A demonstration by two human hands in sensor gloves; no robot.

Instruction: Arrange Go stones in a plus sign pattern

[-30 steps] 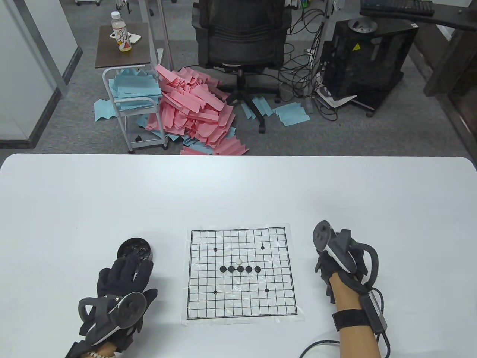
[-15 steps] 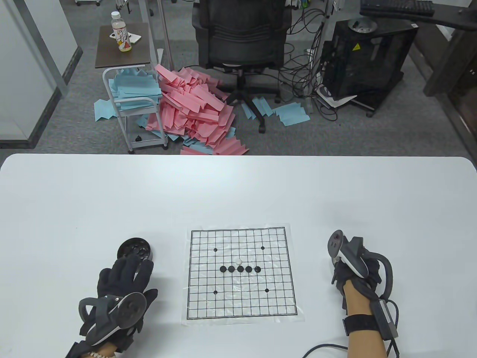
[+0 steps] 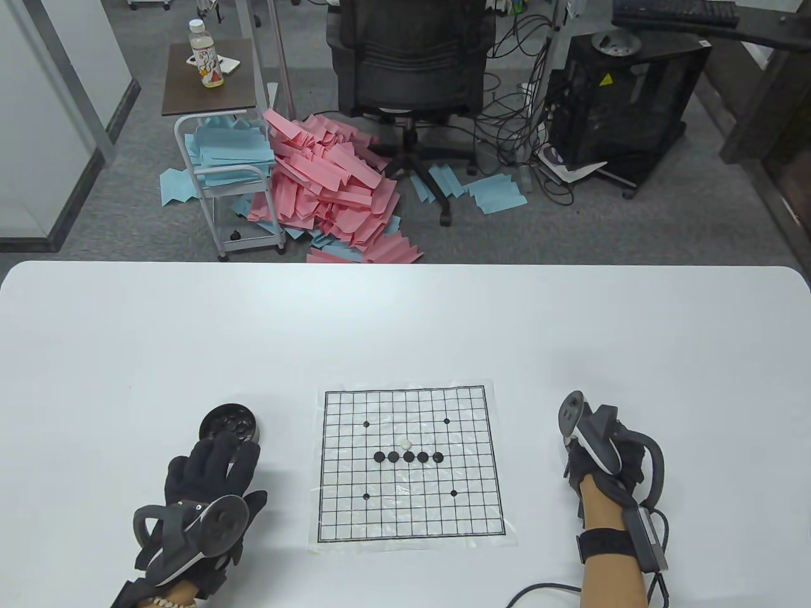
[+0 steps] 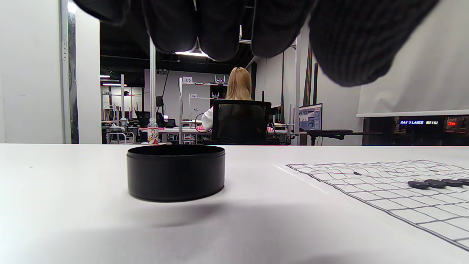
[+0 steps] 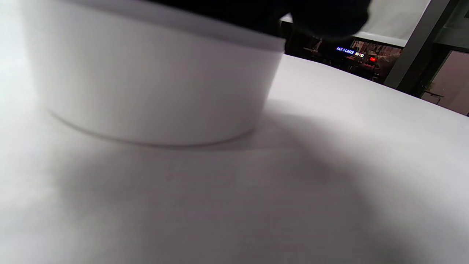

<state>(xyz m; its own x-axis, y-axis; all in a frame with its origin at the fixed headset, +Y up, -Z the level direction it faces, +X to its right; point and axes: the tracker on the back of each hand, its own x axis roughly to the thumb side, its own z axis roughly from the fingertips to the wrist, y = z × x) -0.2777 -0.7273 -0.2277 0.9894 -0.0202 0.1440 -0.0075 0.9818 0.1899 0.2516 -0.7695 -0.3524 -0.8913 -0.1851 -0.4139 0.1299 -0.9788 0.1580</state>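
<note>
- the grid sheet (image 3: 408, 465) lies flat on the counter (image 3: 405, 316) between the two hands, so either one can reach it.
- five black stones (image 3: 408, 456) sit in a row across the middle, each touching the next: the plus sign's crossbar, by the look of it. one white stone (image 3: 406, 443) sits just above the centre one, probably the start of the upright.
- the black bowl (image 3: 229, 423) of dark stones stands left of the sheet, the white bowl (image 5: 146, 84) right of it, one colour per hand.
- the left hand (image 3: 203, 500) rests palm down, fingers (image 3: 218, 453) spread wide and flat, tips at the black bowl's near edge, holding nothing; it seems to be idling.
- the right hand (image 3: 599, 456) is over the white bowl, hiding it from above. i'd say it's fetching a white stone, but whether its fingers hold one i cannot tell.
</note>
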